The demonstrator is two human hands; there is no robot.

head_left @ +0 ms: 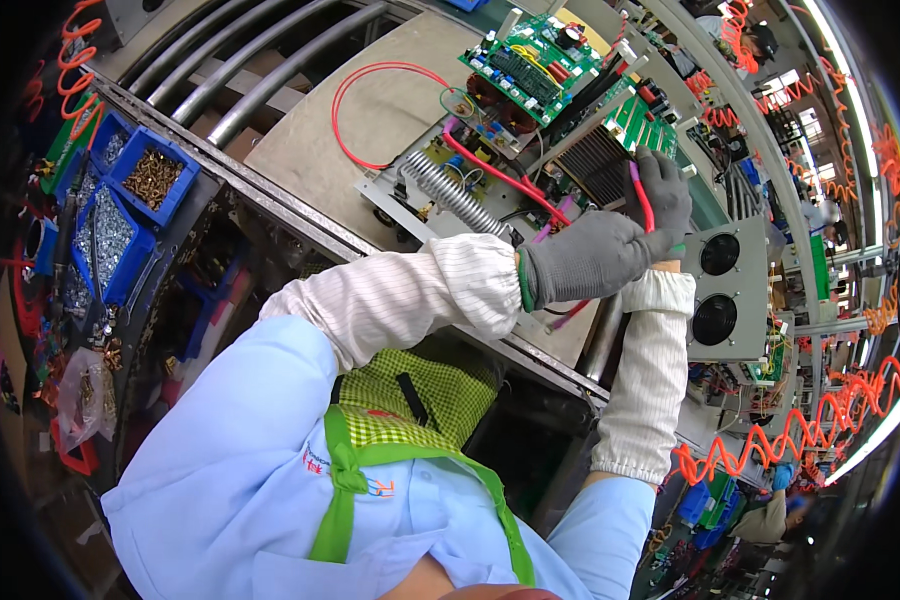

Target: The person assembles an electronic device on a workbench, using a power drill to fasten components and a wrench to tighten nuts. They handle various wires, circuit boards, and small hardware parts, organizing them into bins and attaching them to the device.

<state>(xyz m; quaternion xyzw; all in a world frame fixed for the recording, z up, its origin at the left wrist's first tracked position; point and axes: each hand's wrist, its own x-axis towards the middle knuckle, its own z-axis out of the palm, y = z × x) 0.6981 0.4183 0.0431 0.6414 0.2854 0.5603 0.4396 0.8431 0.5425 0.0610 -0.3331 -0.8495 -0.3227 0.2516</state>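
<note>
Bare metal and green circuit boards make up the open chassis (530, 150) on the beige worktop (370, 110), the biggest thing here; it looks heavy and stiff, its boards fragile. At its right edge sits a finned heat sink (595, 160). Just right of that, the right hand (663, 190), grey-gloved, pinches a red wire (642, 200), fingers closed round it. The left hand (590, 258), just below, is curled shut; I cannot tell whether it holds the wire. The wire seems light and limp, best taken near its end.
</note>
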